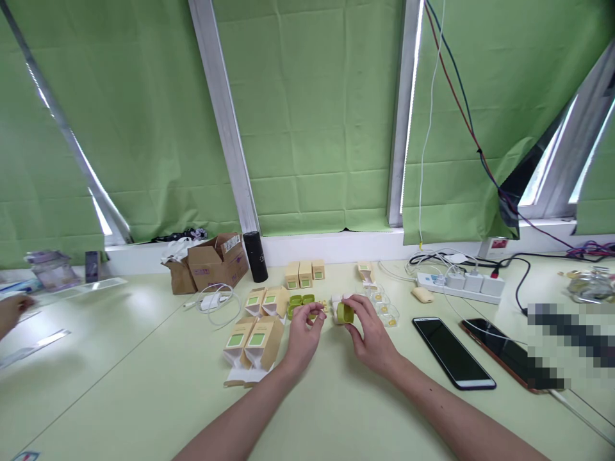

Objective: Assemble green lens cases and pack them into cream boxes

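Observation:
My right hand (373, 337) grips a small olive-green cup (344, 314) between thumb and fingers, its open side tilted toward me. Left of it, my left hand (303, 338) is closed in a pinch; what its fingertips hold is too small to make out. Just behind that hand sit several more green cups (302, 299) in a cluster. Small pale yellow pieces (325, 305) and white pieces (336, 298) lie between the two hands. Clear plastic domes (388, 312) with yellow spots stand right of my right hand.
Open card boxes with green squares (264, 342) stand at left, more boxes (298, 274) behind. A carton (218, 261) and black bottle (255, 257) line the back. Phones (453, 352), a beige oval item (422, 294) and power strip (460, 287) lie right. Another person's hand (14, 312) shows far left.

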A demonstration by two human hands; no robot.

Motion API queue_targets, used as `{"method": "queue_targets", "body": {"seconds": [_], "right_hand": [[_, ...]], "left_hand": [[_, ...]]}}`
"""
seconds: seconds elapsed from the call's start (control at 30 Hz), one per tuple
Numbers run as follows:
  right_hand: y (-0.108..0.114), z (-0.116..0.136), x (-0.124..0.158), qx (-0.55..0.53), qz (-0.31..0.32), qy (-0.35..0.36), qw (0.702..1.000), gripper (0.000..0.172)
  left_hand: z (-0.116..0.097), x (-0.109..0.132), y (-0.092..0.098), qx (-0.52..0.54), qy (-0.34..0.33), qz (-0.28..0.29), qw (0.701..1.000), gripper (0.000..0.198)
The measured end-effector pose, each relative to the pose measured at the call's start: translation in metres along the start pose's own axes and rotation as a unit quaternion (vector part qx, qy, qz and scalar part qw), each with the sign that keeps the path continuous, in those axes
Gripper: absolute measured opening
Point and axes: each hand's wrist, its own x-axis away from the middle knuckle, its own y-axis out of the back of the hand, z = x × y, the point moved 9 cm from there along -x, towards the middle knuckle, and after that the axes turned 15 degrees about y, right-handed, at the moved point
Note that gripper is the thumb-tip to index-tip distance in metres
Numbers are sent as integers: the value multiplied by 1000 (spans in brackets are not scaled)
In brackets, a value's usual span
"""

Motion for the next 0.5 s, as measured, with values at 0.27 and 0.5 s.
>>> {"method": "queue_targets", "body": {"seconds": [0.27,0.5], "right_hand": [[-3,7,0,18,14,50,998,53],[-2,21,-5,39,35,108,993,34]], "left_hand": [[-30,24,-9,-51,-102,51,992,42],[-33,28,-16,-74,-127,72,987,44]]}}
